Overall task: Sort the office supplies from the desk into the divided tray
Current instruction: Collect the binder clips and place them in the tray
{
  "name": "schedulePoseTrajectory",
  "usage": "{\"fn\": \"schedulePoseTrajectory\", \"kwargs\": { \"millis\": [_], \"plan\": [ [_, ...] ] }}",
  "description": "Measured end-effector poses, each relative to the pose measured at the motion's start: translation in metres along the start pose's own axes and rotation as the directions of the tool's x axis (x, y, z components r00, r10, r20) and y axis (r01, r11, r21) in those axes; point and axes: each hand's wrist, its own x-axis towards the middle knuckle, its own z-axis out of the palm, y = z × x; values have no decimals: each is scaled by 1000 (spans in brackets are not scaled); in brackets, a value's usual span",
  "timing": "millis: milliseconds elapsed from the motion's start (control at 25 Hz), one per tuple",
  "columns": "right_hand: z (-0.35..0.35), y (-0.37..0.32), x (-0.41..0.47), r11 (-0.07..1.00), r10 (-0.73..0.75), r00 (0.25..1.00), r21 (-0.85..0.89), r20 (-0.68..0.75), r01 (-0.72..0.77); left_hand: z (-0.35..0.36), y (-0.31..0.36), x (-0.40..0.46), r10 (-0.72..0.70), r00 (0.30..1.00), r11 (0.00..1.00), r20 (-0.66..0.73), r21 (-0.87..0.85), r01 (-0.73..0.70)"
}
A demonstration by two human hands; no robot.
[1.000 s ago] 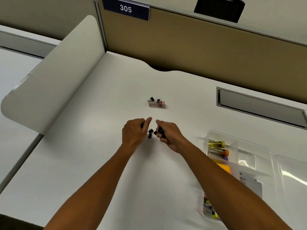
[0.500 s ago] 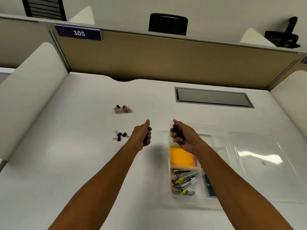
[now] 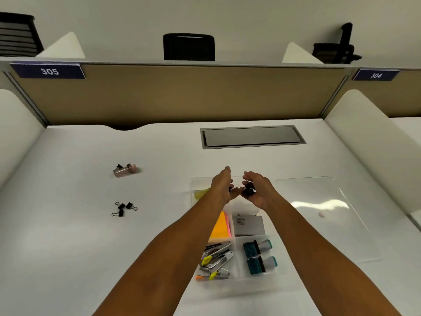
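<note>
Your white tabletop (image 3: 68,247) spreads out below both arms, backed by a tan partition (image 3: 182,94) carrying a "305" plate (image 3: 49,71). Directly beneath your hands sits the clear divided tray (image 3: 268,282); its lid (image 3: 319,201) lies just right of your right grip. Nearer you than either grip, the tray's compartments hold orange sticky notes (image 3: 219,226), a grey card box (image 3: 248,224), two teal stamps (image 3: 259,256) and a heap of staplers (image 3: 216,263). Your right hand (image 3: 259,190) is curled around a bunch of black binder clips (image 3: 248,189), held above the tray's far end. Your left hand (image 3: 222,187), almost touching it, also looks curled on something dark, though you cannot tell what. Well to the left of your left grip, three loose clips (image 3: 123,208) lie together on the tabletop, and beyond them a pink case (image 3: 126,171) with two more clips (image 3: 123,166) against it.
</note>
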Motion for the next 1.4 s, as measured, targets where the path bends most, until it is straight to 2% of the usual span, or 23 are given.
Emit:
{"fn": "schedulePoseTrajectory", "kwargs": {
  "millis": [200,400,640,1000,1080,1160,1280,1400],
  "plan": [
    [-10,-1,20,996,-10,997,-87,-81,3,21,-6,19,29,997,986,-74,165,-16],
    [-14,1,27,991,-12,997,-136,-70,3,31,-3,23,50,997,953,-58,303,-30],
    [-18,-4,22,960,4,999,-278,-39,-15,21,-6,25,46,998,960,-33,279,-35],
    [23,-6,-13,905,-162,981,-380,104,190,-22,6,-3,230,972,951,-35,219,-218],
    [38,-4,-22,889,-190,969,-390,161,239,-40,13,-7,358,932,893,-52,310,-326],
    [55,-1,-29,872,-203,955,-404,215,276,-66,17,-10,510,859,778,-50,454,-435],
    [81,8,-36,847,-207,939,-430,275,313,-109,14,-11,640,767,606,-42,641,-471],
    [113,24,-39,804,-198,922,-483,334,347,-157,10,-9,721,692,498,-40,725,-477]
  ]
}}
